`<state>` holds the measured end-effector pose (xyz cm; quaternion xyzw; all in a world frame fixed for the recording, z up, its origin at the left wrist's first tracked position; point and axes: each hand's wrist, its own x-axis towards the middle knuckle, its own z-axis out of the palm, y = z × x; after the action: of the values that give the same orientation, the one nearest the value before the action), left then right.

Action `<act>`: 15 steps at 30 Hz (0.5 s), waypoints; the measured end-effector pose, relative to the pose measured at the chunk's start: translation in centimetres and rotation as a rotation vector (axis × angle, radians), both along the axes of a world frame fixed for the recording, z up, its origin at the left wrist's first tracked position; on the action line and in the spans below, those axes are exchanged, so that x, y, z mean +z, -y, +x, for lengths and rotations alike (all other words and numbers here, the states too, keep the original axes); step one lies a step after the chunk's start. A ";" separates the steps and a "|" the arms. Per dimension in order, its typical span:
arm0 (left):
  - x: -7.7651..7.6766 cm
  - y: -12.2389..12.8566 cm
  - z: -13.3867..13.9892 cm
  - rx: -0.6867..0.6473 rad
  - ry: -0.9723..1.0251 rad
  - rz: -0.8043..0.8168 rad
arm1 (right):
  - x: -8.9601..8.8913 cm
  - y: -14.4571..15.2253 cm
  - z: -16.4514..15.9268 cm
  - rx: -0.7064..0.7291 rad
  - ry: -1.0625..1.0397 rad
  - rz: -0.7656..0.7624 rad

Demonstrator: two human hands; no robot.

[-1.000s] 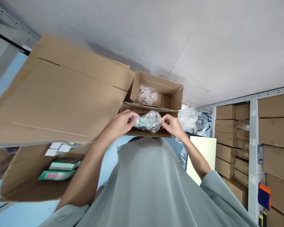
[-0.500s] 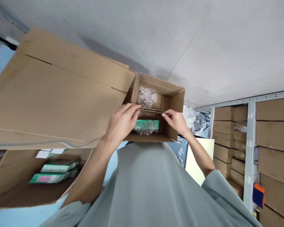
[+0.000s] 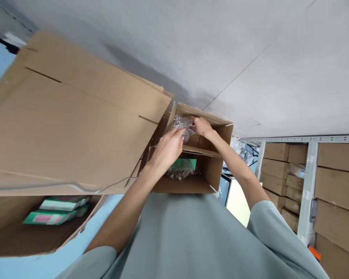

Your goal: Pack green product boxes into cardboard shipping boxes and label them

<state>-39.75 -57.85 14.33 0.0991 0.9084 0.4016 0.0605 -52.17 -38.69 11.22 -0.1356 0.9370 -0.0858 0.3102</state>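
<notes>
Two open cardboard boxes stand one behind the other in front of my body. Clear bubble wrap point(image 3: 180, 122) lies in the left part of the far box point(image 3: 218, 133). My right hand point(image 3: 201, 126) reaches into that box, its fingers curled on the wrap's right side. With fingers stretched out, my left hand point(image 3: 168, 148) comes over the near box's left side, fingertips at the lower edge of the wrap. Inside the near box point(image 3: 212, 170) is a green box point(image 3: 189, 164), partly covered by more bubble wrap point(image 3: 180, 173).
A large cardboard box point(image 3: 84, 128) with its flap raised stands at the left. Below it, an open carton point(image 3: 6, 240) holds several green-and-white boxes point(image 3: 56, 209). A grey cable point(image 3: 99, 190) crosses there. Shelves point(image 3: 306, 190) of cardboard boxes stand at the right.
My right hand has left the divide between the two boxes and moved up into the far box onto the bubble wrap. My left hand has moved right, toward the wrap. The view has shifted slightly.
</notes>
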 end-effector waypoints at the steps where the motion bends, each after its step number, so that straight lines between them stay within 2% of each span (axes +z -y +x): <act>1: -0.2 0.0 -0.1 0.009 0.008 0.002 | -0.8 0.6 -0.7 0.013 0.028 0.019; 5: -0.6 0.2 0.1 0.035 0.037 0.000 | -3.4 2.7 -2.1 0.022 0.115 0.049; 10: -0.9 0.6 0.7 0.052 0.049 -0.006 | -5.3 5.0 -1.4 -0.016 0.040 0.012; 13: -0.7 0.9 1.1 0.068 0.050 0.018 | -4.7 5.0 -0.6 -0.024 -0.015 -0.015; 15: -0.5 0.9 1.4 0.088 0.043 0.051 | -3.3 3.9 0.2 -0.075 -0.099 -0.124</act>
<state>-38.31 -58.79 13.81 0.0518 0.8998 0.4291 0.0598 -51.99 -42.58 7.97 -0.1234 0.9486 -0.1485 0.2509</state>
